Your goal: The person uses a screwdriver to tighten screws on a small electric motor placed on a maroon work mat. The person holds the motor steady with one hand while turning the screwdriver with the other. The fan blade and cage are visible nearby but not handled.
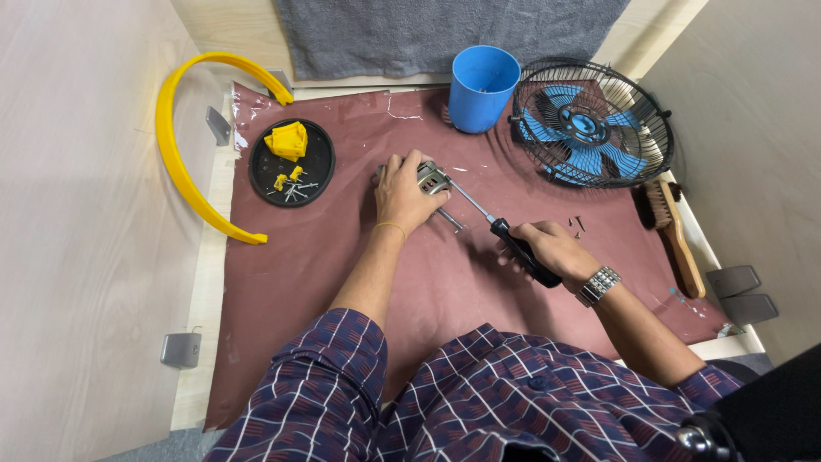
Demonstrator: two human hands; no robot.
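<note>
a: what am i looking at near the middle of the desk?

b: a small grey metal motor block [432, 180] on the dark red mat [342, 282], a little toward the mat's far edge. my left hand [404, 195] is clamped over it, fingers curled tight around its sides. my right hand [547, 248] is closed in a fist on the black handle of a long-shafted screwdriver [500, 227], whose tip meets the block.

a: and around it?

b: a few loose dark screws [577, 224] lie just beyond my right hand. by the far edge stand a blue plastic cup [483, 85] and a black wire-caged fan with blue blades [590, 124]. toward the far left corner sits a round black tray [321, 167] with yellow plastic pieces [288, 141]. a curved yellow plastic ring [175, 158] lies along the left edge, and a wooden-handled brush [671, 231] along the right.
</note>
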